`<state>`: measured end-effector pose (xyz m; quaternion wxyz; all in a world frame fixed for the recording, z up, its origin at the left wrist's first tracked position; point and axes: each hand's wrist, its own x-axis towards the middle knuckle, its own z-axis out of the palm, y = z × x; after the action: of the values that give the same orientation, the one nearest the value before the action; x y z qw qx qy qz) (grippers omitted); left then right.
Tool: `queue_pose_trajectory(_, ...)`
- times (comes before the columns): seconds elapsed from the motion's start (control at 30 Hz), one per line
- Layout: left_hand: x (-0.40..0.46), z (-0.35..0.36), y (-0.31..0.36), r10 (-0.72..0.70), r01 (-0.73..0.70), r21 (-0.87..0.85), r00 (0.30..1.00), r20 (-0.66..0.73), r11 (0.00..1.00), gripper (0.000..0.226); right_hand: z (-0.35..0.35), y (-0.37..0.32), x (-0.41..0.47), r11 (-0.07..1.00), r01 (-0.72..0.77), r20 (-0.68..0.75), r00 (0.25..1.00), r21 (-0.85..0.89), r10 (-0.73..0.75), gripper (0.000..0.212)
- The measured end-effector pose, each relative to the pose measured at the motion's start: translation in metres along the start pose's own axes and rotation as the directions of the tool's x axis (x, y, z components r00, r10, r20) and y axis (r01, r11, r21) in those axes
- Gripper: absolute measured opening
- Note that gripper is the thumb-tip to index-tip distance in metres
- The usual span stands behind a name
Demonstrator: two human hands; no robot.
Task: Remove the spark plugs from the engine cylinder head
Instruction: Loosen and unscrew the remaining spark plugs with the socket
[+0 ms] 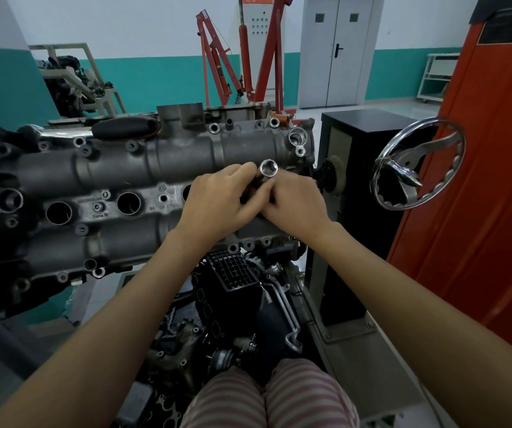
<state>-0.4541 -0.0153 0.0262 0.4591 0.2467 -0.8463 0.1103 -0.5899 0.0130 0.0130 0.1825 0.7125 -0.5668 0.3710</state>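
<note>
The grey cylinder head (143, 168) lies across the engine stand in front of me, with dark round spark plug wells (128, 202) in a row along its middle. Both my hands meet over its right end. My left hand (217, 205) and my right hand (294, 199) hold a shiny metal socket tool (267, 168) between them, fingers curled round its shaft. The socket's open end points up towards me. The shaft and whatever sits under the hands are hidden.
A chrome handwheel (418, 163) and a black stand column (359, 186) are to the right, beside an orange cabinet (480, 180). A black intake part (236, 273) and pipes sit below the head. Red engine hoists (248, 57) stand at the back.
</note>
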Motion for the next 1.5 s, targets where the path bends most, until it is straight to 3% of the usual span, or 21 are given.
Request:
queue_pose_trajectory(0.13, 0.0006, -0.0006, 0.0029, -0.011, 0.011, -0.024, 1.0, 0.004, 1.0, 0.036, -0.0001, -0.0005, 0.0013, 0.999, -0.021, 0.024, 1.0, 0.049, 0.02, 0.018)
queue_pose_trajectory(0.23, 0.0007, 0.0012, 0.0009, 0.005, -0.005, 0.008, 1.0, 0.014, 1.0, 0.038, 0.0003, -0.0002, 0.002, 0.999, -0.03, 0.04, 0.999, -0.018, 0.03, 0.019)
queue_pose_trajectory(0.4, 0.0004, 0.0018, -0.0024, 0.013, -0.013, 0.014, 1.0, 0.009, 1.0, 0.047, -0.0018, -0.0035, -0.0003, 1.0, 0.005, -0.074, 0.997, 0.021, -0.004, 0.016)
queue_pose_trajectory(0.6, 0.0001, 0.0, -0.0002, -0.016, 0.016, -0.017, 1.0, 0.026, 1.0, 0.049, -0.0002, 0.0, 0.0009, 1.0, -0.011, 0.031, 0.999, -0.027, 0.012, 0.022)
queue_pose_trajectory(0.83, 0.0014, 0.0003, 0.0014, -0.033, 0.034, -0.013, 0.999, 0.023, 0.999, 0.037, -0.0006, -0.0013, 0.0003, 0.998, -0.003, 0.026, 1.0, -0.055, 0.004, 0.021)
queue_pose_trajectory(1.03, 0.0014, 0.0014, -0.0013, -0.059, 0.059, -0.024, 0.998, 0.032, 0.998, 0.047, -0.0029, -0.0047, -0.0001, 1.0, -0.021, -0.042, 0.999, 0.002, 0.021, 0.018)
queue_pose_trajectory(1.2, 0.0013, -0.0006, -0.0008, -0.036, 0.037, -0.007, 0.998, 0.057, 0.999, 0.05, -0.001, -0.0015, 0.0002, 0.999, -0.018, 0.03, 0.999, -0.036, 0.019, 0.02)
queue_pose_trajectory(1.5, 0.0021, -0.0004, 0.0015, -0.051, 0.052, -0.007, 0.997, 0.062, 0.999, 0.04, 0.0003, 0.0002, 0.0004, 0.999, 0.007, 0.006, 1.0, -0.052, -0.007, 0.016)
